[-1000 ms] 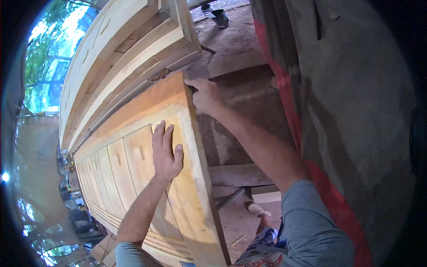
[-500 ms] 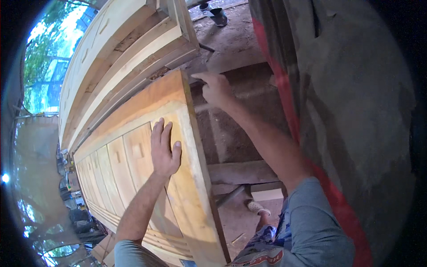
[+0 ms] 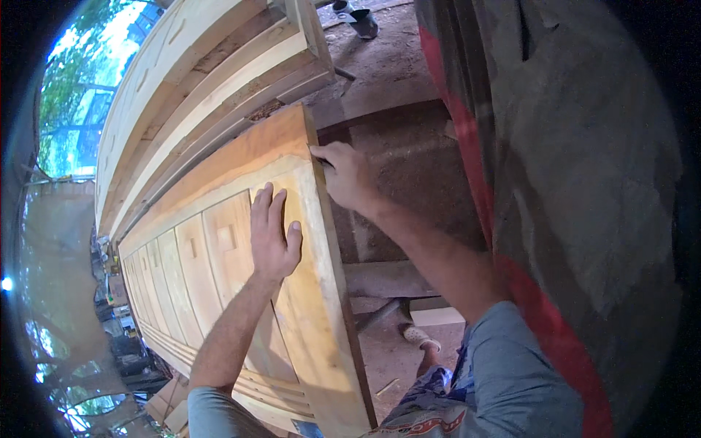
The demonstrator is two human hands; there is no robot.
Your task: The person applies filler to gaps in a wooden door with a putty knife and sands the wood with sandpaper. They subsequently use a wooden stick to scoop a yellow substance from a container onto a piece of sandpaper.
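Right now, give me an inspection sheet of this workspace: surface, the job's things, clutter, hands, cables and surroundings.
Surface: dirt floor with sawdust.
Job's things: panelled wooden door with recessed panels.
Clutter: stacked door frames beyond it; wood offcut on the floor.
Hands: left hand flat on the door face; right hand at the door's right edge, fingers curled; whether it grips something cannot be told.
Cables: nothing seen.
Surroundings: grey wall with a red stripe at right; trees at left.
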